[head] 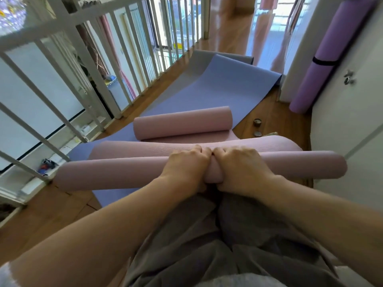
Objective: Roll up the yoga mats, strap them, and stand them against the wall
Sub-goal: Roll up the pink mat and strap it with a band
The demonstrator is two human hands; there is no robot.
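Note:
A pink yoga mat (116,170) lies across a blue-grey mat (207,90) on the wooden floor. Its near end is rolled into a long tube right in front of me, and its far end (182,123) curls into a second roll. My left hand (186,166) and my right hand (242,166) grip the middle of the near roll side by side, fingers curled over its top. A purple mat (323,56), rolled and bound with a black strap, stands upright against the white wall at the right.
A white railing (99,65) runs along the left side with a drop beyond it. Two small round tins (257,122) sit on the floor at the right of the mats. A white door or cabinet front (352,112) stands at the right.

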